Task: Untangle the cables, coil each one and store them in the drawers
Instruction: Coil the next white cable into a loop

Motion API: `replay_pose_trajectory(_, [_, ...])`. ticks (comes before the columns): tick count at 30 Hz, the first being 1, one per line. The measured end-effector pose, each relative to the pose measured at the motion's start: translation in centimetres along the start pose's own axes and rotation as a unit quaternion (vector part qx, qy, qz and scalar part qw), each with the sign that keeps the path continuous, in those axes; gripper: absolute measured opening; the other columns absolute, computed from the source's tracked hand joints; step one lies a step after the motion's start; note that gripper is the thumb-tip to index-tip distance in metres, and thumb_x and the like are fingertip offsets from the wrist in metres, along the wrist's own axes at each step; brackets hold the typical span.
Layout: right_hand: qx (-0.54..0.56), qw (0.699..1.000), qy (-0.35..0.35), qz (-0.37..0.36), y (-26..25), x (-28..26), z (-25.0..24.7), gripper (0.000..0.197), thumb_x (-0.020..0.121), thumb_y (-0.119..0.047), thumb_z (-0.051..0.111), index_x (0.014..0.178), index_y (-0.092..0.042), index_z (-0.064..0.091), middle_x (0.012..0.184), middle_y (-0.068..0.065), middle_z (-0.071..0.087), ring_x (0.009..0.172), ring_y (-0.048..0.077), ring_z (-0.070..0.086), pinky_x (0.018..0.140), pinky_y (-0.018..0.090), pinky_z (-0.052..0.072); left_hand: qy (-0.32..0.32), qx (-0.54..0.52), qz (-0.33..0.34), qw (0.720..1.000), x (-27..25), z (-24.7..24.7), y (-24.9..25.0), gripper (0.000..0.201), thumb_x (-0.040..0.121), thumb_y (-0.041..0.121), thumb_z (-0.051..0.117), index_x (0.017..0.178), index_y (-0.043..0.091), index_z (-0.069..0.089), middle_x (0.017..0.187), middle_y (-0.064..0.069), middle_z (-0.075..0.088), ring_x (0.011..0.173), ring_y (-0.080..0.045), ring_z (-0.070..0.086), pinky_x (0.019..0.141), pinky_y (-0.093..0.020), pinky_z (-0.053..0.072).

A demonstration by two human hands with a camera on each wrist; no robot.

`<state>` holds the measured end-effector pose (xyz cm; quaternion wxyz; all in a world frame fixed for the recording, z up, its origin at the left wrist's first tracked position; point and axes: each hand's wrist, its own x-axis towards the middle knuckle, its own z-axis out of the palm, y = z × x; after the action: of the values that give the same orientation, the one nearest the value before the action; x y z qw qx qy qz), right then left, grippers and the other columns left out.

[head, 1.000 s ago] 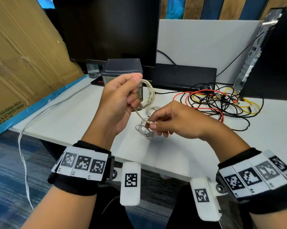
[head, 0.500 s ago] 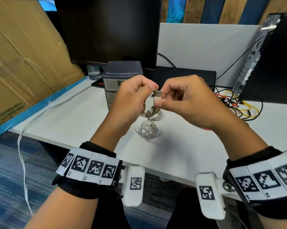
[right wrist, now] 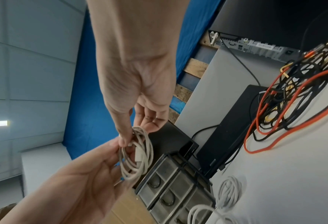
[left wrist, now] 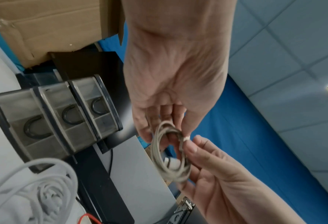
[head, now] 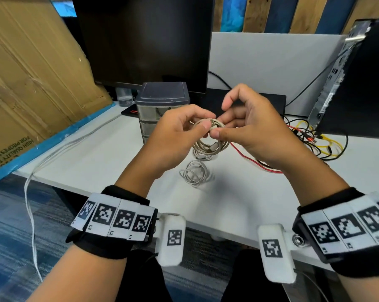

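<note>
A: Far left of the head view: what lies there?

B: A loose white cable (head: pixel 53 153) trails across the desk (head: pixel 101 162) and over its front edge. It is well apart from both hands.

A: Next rightward, the storage.

B: The grey drawer unit (head: pixel 162 99) stands behind the hands, just left of centre. In the left wrist view, all three drawer fronts (left wrist: pixel 57 121) appear closed. The left hand (head: pixel 175 136) is the nearer one.

A: How is that hand set?

B: Its fingers are curled, pinching the top of the beige coiled cable (head: pixel 210 138) between thumb and fingertips. The coil hangs below as a ring held above the desk, in front of the drawers, its plane roughly upright.

A: And the right hand (head: pixel 249 131)?

B: Thumb and fingers pinch a connector end at the coil's upper rim, meeting the left fingertips; the index finger is arched clear above.

A: Below the hands?

B: Two white coils (head: pixel 195 173) lie on the desk, near the front edge.

A: Farthest right?

B: The tangle of cables (head: pixel 315 140) in red, black and yellow, beside the computer case (head: pixel 358 83), is not yet sorted.

A: Judgement on the coming move?

B: Probably the end gets tucked, then the coil travels forward and slightly left; one hand must be freed to open a drawer.
</note>
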<state>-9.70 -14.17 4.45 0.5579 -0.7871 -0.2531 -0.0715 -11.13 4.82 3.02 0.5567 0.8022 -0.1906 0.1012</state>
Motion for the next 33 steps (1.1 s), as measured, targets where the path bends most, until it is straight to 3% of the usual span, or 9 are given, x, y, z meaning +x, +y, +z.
replay_pose_trajectory(2, [-0.007, 1.000, -0.016, 0.020, 0.0, 0.1, -0.3, 0.047, 0.077, -0.003, 0.087, 0.098, -0.022, 0.050, 0.082, 0.012, 0.074, 0.069, 0.024, 0.068, 0.075, 0.043, 0.059, -0.022, 0.016, -0.005, 1.000, 0.1, -0.5, 0.0, 0.018, 0.101, 0.018, 0.064, 0.115, 0.018, 0.076, 0.102, -0.002, 0.076, 0.097, -0.021, 0.073, 0.088, -0.049, 0.061])
replay_pose_trajectory(5, [-0.037, 0.997, -0.047, 0.042, -0.1, 0.3, -0.6, 0.048, 0.076, -0.003, 0.087, 0.101, -0.023, 0.051, 0.077, 0.005, 0.073, 0.067, 0.020, 0.065, 0.072, 0.039, 0.057, -0.050, 0.026, -0.027, 0.998, 0.3, -0.7, 0.1, 0.017, 0.098, 0.017, 0.069, 0.112, 0.016, 0.078, 0.100, -0.004, 0.077, 0.095, -0.025, 0.075, 0.088, -0.052, 0.061])
replay_pose_trajectory(10, [-0.080, 0.990, -0.097, 0.070, -0.3, 0.4, -0.8, 0.048, 0.075, -0.004, 0.088, 0.100, -0.024, 0.052, 0.078, 0.006, 0.073, 0.065, 0.016, 0.066, 0.070, 0.041, 0.055, -0.086, 0.006, -0.072, 0.994, 0.5, -0.7, 0.2, 0.014, 0.095, 0.013, 0.072, 0.107, 0.010, 0.076, 0.096, -0.009, 0.077, 0.087, -0.019, 0.075, 0.073, -0.027, 0.062])
replay_pose_trajectory(12, [-0.100, 0.986, -0.111, 0.073, -0.4, 0.5, -0.9, 0.049, 0.075, -0.002, 0.087, 0.100, -0.024, 0.051, 0.079, 0.007, 0.073, 0.065, 0.017, 0.067, 0.071, 0.045, 0.056, -0.091, 0.003, -0.087, 0.992, 0.6, -0.5, 0.3, 0.013, 0.093, 0.012, 0.075, 0.105, 0.009, 0.076, 0.096, -0.012, 0.076, 0.085, -0.019, 0.075, 0.072, -0.025, 0.061])
replay_pose_trajectory(17, [-0.129, 0.979, -0.136, 0.081, -0.9, 0.6, -1.3, 0.052, 0.075, 0.000, 0.087, 0.101, -0.022, 0.049, 0.077, 0.007, 0.073, 0.064, 0.016, 0.067, 0.073, 0.051, 0.057, -0.106, -0.023, -0.114, 0.988, 0.8, -0.4, 0.6, 0.014, 0.091, 0.012, 0.076, 0.103, 0.006, 0.076, 0.096, -0.016, 0.076, 0.085, -0.024, 0.076, 0.077, -0.034, 0.063])
replay_pose_trajectory(22, [-0.164, 0.970, -0.159, 0.089, -1.1, 0.8, -1.5, 0.053, 0.074, -0.003, 0.089, 0.101, -0.024, 0.049, 0.076, 0.005, 0.073, 0.062, 0.017, 0.066, 0.065, 0.038, 0.050, -0.111, -0.015, -0.109, 0.988, 0.9, -0.2, 0.8, 0.014, 0.089, 0.006, 0.077, 0.103, 0.003, 0.076, 0.093, -0.017, 0.075, 0.079, -0.020, 0.076, 0.073, -0.033, 0.062])
replay_pose_trajectory(26, [-0.198, 0.961, -0.165, 0.103, -1.0, 0.8, -1.7, 0.053, 0.073, -0.008, 0.090, 0.100, -0.029, 0.049, 0.079, 0.003, 0.075, 0.064, 0.017, 0.065, 0.066, 0.043, 0.050, -0.101, 0.012, -0.095, 0.990, 0.8, 0.3, 0.8, 0.015, 0.086, 0.004, 0.079, 0.101, 0.004, 0.076, 0.090, -0.014, 0.073, 0.075, -0.016, 0.076, 0.074, -0.039, 0.063])
replay_pose_trajectory(29, [-0.202, 0.962, -0.149, 0.109, -0.7, 0.7, -1.7, 0.052, 0.074, -0.010, 0.089, 0.099, -0.031, 0.049, 0.080, 0.001, 0.073, 0.056, 0.011, 0.060, 0.058, 0.033, 0.044, -0.087, 0.016, -0.089, 0.992, 0.8, 0.5, 0.8, 0.016, 0.085, 0.004, 0.080, 0.101, 0.006, 0.077, 0.091, -0.013, 0.072, 0.074, -0.017, 0.077, 0.070, -0.034, 0.063])
replay_pose_trajectory(33, [-0.207, 0.960, -0.144, 0.121, -0.3, 0.6, -1.8, 0.048, 0.078, -0.011, 0.086, 0.102, -0.031, 0.050, 0.083, 0.000, 0.072, 0.058, 0.014, 0.061, 0.062, 0.039, 0.054, -0.083, 0.029, -0.087, 0.992, 0.9, 0.9, 0.8, 0.016, 0.086, 0.005, 0.080, 0.101, 0.007, 0.078, 0.091, -0.012, 0.074, 0.076, -0.017, 0.077, 0.072, -0.040, 0.065])
